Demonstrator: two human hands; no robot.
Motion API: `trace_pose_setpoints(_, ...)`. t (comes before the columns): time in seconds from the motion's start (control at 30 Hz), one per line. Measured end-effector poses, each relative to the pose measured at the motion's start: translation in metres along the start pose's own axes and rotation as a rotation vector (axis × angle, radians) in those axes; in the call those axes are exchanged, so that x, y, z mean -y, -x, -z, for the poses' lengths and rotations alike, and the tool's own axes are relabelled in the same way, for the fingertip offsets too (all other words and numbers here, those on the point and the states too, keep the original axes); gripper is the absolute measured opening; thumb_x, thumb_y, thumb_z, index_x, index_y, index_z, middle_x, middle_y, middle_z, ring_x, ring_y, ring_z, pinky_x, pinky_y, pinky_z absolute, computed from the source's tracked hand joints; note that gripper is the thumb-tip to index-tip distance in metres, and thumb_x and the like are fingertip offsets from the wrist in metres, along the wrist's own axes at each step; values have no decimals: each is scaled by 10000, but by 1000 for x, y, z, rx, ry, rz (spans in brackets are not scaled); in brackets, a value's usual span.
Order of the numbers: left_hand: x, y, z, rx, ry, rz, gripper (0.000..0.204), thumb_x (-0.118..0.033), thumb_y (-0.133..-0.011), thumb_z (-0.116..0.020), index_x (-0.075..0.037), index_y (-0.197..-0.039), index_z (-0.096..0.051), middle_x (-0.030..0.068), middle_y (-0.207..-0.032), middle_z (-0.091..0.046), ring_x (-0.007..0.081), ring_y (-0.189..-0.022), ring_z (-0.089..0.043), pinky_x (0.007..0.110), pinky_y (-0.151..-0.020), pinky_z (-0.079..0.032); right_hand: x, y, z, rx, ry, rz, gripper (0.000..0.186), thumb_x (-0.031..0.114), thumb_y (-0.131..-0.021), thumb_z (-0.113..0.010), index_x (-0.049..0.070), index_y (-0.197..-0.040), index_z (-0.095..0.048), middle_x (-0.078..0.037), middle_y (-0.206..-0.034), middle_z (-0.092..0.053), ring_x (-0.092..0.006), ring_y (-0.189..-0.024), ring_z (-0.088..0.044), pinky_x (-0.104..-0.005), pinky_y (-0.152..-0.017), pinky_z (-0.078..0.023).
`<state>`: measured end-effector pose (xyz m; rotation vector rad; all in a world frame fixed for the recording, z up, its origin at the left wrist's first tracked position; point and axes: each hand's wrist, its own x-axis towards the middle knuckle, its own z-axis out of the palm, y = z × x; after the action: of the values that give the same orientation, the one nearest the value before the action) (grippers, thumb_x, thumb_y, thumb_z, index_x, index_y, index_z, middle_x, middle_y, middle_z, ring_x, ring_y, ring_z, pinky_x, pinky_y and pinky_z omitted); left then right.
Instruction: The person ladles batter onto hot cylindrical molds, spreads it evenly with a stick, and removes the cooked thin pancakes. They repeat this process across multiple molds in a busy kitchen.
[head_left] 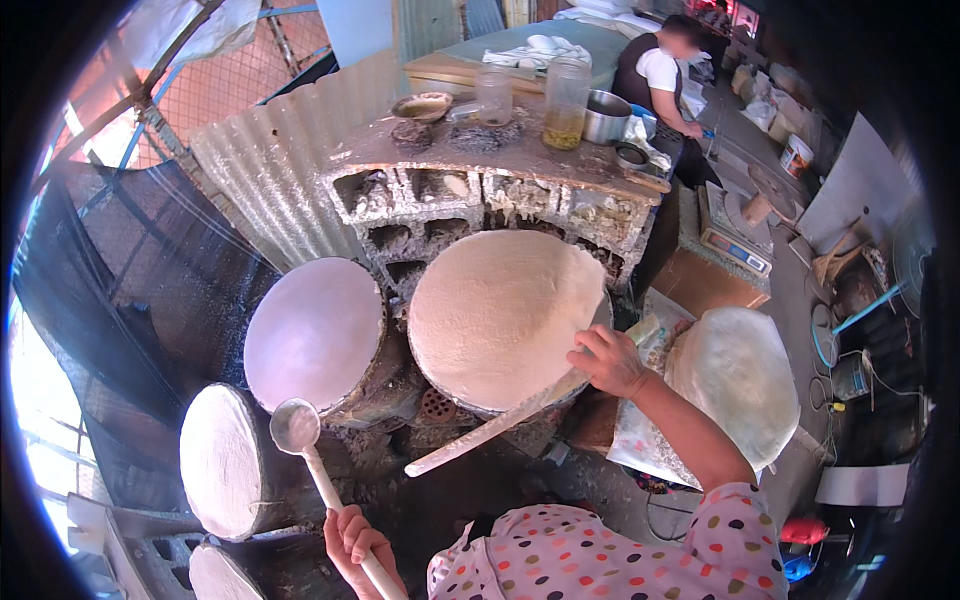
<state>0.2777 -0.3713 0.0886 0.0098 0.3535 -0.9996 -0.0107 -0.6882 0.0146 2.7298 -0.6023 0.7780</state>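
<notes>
My left hand [360, 542], at the lower left, is closed around the handle of a ladle [297, 428]. The ladle's round bowl is raised beside a pale round steaming surface [310, 335]. My right hand [607, 360] has its fingers bent at the right edge of the middle round surface [490, 320], which bears a cream-coloured layer. A long flat stick [480, 436] runs under that hand and slants down to the left along the near rim. My right fingers look closed on the stick, though their tips are partly hidden.
A stack of thin white round sheets [745, 375] lies at the right. Behind the stoves, a block-built counter [400, 165] holds a jar with yellow liquid [566, 105] and a metal pot [606, 118]. Another white round top [220, 462] stands at the left. A co-worker [660, 85] sits farther back.
</notes>
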Motion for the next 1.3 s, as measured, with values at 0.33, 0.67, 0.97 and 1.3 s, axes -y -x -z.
trace_pose_setpoints(0.33, -11, 5, 5, -25, -14, -65, 227, -139, -989, -415, -79, -784, -337, -5, -656, -335, 61, -463, -346, 199, -366, -373, 2, -8, -15, 102, -47, 67, 58, 141, -672, -593, 170, -718, -573, 0, -784, -490, -195, -784, -502, -321, -592, -467)
trace_pose_setpoints(0.67, -23, 16, 3, 24, 60, -80, 225, -140, -988, -422, -84, -787, -338, -9, -653, -333, 61, -465, -343, 206, -375, -372, -96, -145, 70, -320, -42, -403, 204, 150, -706, -714, 86, -873, -614, -54, -839, -583, -284, -854, -575, -385, -722, -480)
trace_pose_setpoints(0.97, -36, 4, 10, 34, 6, -4, 193, -153, -986, -427, -76, -817, -373, -21, -635, -339, 63, -456, -332, 202, -377, -366, -106, -185, 171, -93, 53, -866, 357, 425, -795, -668, 101, -942, -641, -112, -845, -656, -322, -831, -633, -426, -713, -472)
trace_pose_setpoints(1.3, -1, -17, 1, -64, -35, 272, 220, -118, -969, -460, -76, -776, -363, 7, -651, -371, 82, -452, -318, 207, -433, -357, -157, 136, 247, -879, -257, -1407, 301, 274, -780, -736, 0, -901, -701, 21, -753, -612, -81, -663, -516, -265, -601, -426)
